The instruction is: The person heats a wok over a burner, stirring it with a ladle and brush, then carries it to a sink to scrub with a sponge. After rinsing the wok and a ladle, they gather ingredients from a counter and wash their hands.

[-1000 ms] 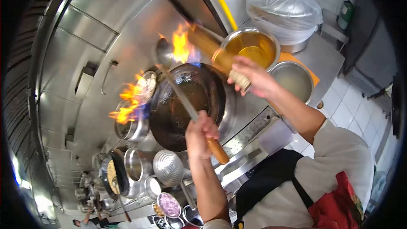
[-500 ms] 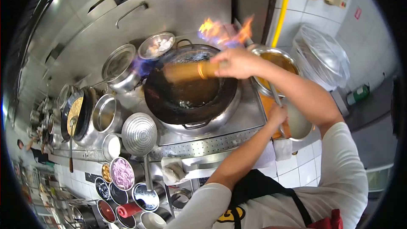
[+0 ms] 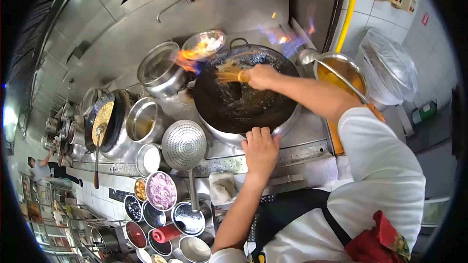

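Observation:
A large black wok (image 3: 214,109) with a little liquid inside sits on a round metal burner ring. My right hand (image 3: 263,77) is closed round a bamboo brush (image 3: 230,75), its bristles over the far left part of the wok's inside. At the wok's near edge, my left hand (image 3: 261,152) is closed on the rim or handle, which its fingers mostly hide. A ladle (image 3: 341,76) with an orange grip rests across a pot of orange-brown liquid (image 3: 333,62) to the right. Flames show on both sides of the wok.
A perforated strainer (image 3: 184,143), metal pots (image 3: 145,121) and a bowl of sliced onions (image 3: 161,191) stand to the left. Farther left is a second pan (image 3: 103,122) with food. Another person (image 3: 43,169) is at the far left. A plastic-covered container (image 3: 387,68) stands right.
My left hand has let go of the ladle and moved left to the wok's near edge. The ladle now lies across the pot. The brush has shifted within the wok, and flames flare at the left.

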